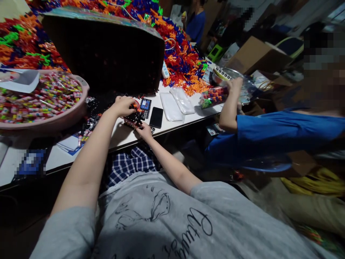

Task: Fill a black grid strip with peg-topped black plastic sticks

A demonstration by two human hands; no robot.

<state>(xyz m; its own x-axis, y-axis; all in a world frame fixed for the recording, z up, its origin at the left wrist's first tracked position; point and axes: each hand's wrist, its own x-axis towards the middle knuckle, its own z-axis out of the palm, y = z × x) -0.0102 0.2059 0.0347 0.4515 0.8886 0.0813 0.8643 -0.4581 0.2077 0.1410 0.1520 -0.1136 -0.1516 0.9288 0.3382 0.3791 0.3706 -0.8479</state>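
Note:
My left hand (pixel 125 107) is over the table's front edge, its fingers curled down around a small dark piece with orange bits. Just below and to the right, my right hand (pixel 145 131) reaches up to the same spot, fingers closed at the piece's lower end. What exactly they hold is too dark and small to name. Beside the hands lie a black-framed blue card (pixel 145 104) and a black phone (pixel 156 117). Behind them a large box (pixel 107 54) lies with its dark opening facing me.
A pink basin (pixel 85 90) full of small wrapped, candy-like tubes stands at left. Colourful plastic toy figures (pixel 183 61) are heaped behind the box. Clear plastic bags (pixel 172 106) lie right of the phone. At right, a co-worker in a blue shirt (pixel 269 135) handles a filled clear bag (pixel 214 96).

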